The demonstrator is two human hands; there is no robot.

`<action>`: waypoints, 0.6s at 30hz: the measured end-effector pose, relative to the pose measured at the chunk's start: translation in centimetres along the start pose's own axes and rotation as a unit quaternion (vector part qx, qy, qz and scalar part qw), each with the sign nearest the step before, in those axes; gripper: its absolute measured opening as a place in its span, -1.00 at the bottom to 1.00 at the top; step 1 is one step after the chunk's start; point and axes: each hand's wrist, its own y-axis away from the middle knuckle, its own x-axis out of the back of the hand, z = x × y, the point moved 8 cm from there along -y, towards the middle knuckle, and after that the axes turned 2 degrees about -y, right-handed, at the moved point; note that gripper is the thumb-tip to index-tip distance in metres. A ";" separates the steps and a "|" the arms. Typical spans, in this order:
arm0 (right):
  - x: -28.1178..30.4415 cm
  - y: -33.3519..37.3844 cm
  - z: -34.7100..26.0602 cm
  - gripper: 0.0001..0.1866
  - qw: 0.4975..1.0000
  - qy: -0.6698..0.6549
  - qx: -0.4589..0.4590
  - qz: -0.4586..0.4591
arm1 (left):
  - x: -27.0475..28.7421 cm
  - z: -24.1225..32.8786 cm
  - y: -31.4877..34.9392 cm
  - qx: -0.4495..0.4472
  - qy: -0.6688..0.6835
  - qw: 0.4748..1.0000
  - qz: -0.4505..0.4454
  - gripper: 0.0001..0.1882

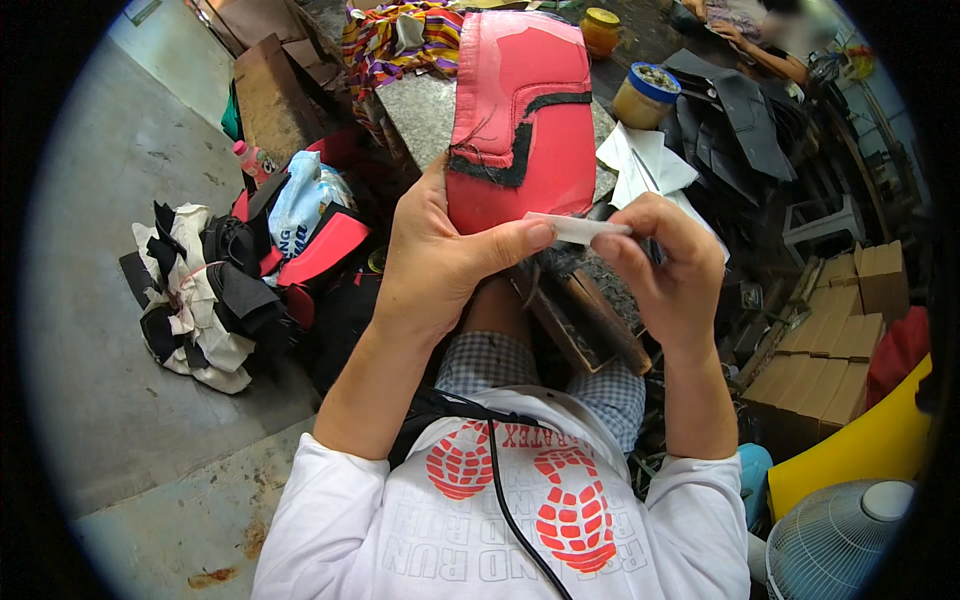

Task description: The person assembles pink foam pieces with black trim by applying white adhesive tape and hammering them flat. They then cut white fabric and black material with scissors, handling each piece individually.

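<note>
A white strip [577, 229] bridges left hand [432, 242] and right hand [668, 262].

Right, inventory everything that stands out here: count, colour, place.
Red panel: one, red with black trim, upper centre
Strip: one, white, at the panel's lower edge
Jars: two, yellowish, right of the panel
Paper: several sheets, white, below the jars
Black sheets: several, black, upper right
Striped cloth: one, multicoloured, left of the panel
Bottle: one, pink-capped, upper left
Bag: one, pale blue, left
Scrap pile: one, black and white, left
Boxes: several, tan, right
Fan: one, pale, lower right
Co-worker: one, bare-armed, top right
Left hand: one, bare, holding the panel
Right hand: one, bare, pinching the strip
</note>
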 end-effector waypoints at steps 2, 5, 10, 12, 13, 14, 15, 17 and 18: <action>0.0 0.2 2.2 -0.77 0.986 -0.108 -0.123 0.005 | -0.3 0.0 0.1 0.004 0.014 1.000 -0.011 -0.38; -0.6 -0.1 2.9 -0.76 0.975 -0.175 -0.136 -0.025 | -0.8 -0.3 0.1 0.032 0.051 0.998 -0.024 -0.38; -2.3 0.1 3.3 -0.70 0.897 -0.402 -0.170 -0.064 | -1.7 -0.8 0.2 0.099 0.111 0.988 -0.044 -0.39; -3.3 0.6 3.0 -0.63 0.828 -0.519 -0.191 -0.092 | -2.0 -1.2 0.1 0.112 0.080 0.989 -0.047 -0.40; -3.3 0.7 3.2 -0.60 0.820 -0.529 -0.201 -0.081 | -2.2 -1.4 0.0 0.116 0.066 0.990 -0.050 -0.40; -3.4 0.8 3.2 -0.59 0.812 -0.542 -0.203 -0.080 | -2.3 -1.4 0.0 0.113 0.056 0.991 -0.054 -0.42; -3.3 0.8 3.2 -0.58 0.812 -0.543 -0.203 -0.075 | -2.3 -1.4 -0.1 0.109 0.051 0.991 -0.057 -0.43; -3.3 0.9 3.3 -0.61 0.824 -0.523 -0.205 -0.074 | -2.3 -1.3 -0.2 0.096 0.048 0.992 -0.061 -0.44; -3.1 0.9 3.3 -0.63 0.836 -0.508 -0.193 -0.071 | -2.3 -1.4 -0.3 0.097 0.038 0.992 -0.066 -0.45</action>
